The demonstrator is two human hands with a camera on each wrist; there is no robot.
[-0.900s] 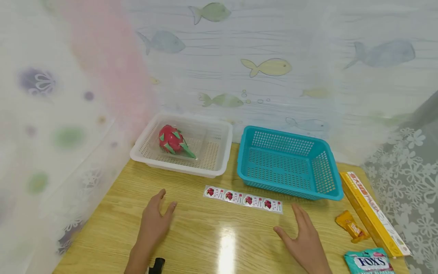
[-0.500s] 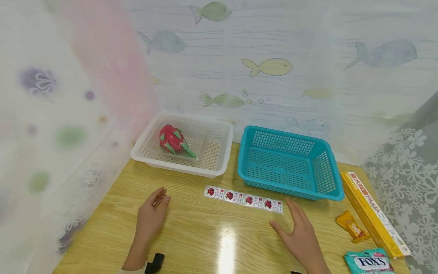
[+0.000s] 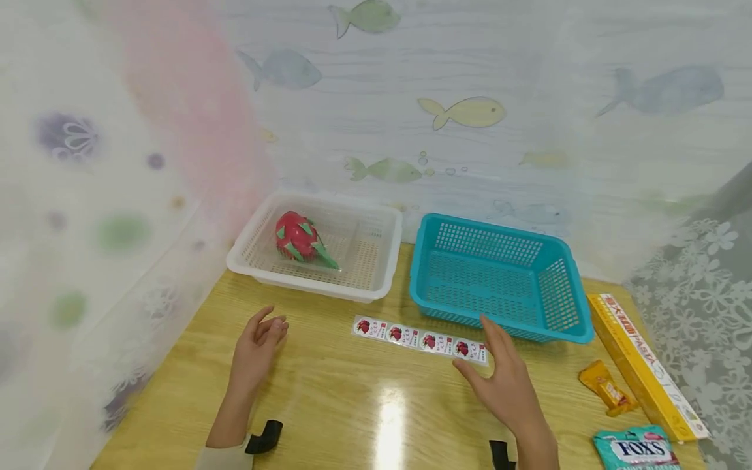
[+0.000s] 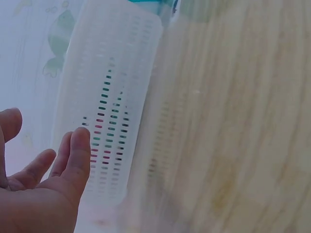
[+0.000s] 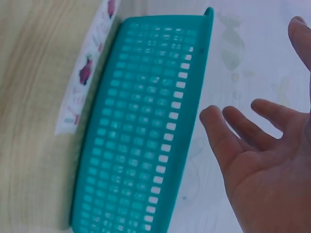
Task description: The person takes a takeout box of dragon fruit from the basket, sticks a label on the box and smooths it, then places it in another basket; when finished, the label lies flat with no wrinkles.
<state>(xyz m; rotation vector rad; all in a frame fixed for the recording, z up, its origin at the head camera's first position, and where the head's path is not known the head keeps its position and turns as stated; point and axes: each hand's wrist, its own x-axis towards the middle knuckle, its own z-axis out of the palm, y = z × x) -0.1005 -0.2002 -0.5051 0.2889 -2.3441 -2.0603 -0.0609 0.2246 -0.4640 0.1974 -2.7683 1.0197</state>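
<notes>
My left hand (image 3: 256, 352) hovers over the table in front of the white basket (image 3: 317, 285), its fingers loosely bent and holding nothing. Inside that basket lies a red dragon fruit (image 3: 296, 236) with green scales, in a clear plastic tray. My right hand (image 3: 506, 382) is near the teal basket (image 3: 499, 320), thumb and fingers spread with nothing between them. Between the two hands a strip of dragon fruit stickers (image 3: 420, 341) lies flat on the table, its right end close to my right thumb. The right wrist view shows the fingers apart from the teal basket's side (image 5: 131, 121).
On the right of the wooden table (image 3: 341, 405) lie a long yellow pasta box (image 3: 646, 365), an orange wrapped snack (image 3: 608, 388) and a teal FOX'S bag (image 3: 637, 449). A fish-patterned curtain (image 3: 376, 98) hangs behind the baskets.
My right hand has moved forward and a little left, towards the stickers and the teal basket. My left hand has shifted slightly left and forward, its fingers drawing closer together.
</notes>
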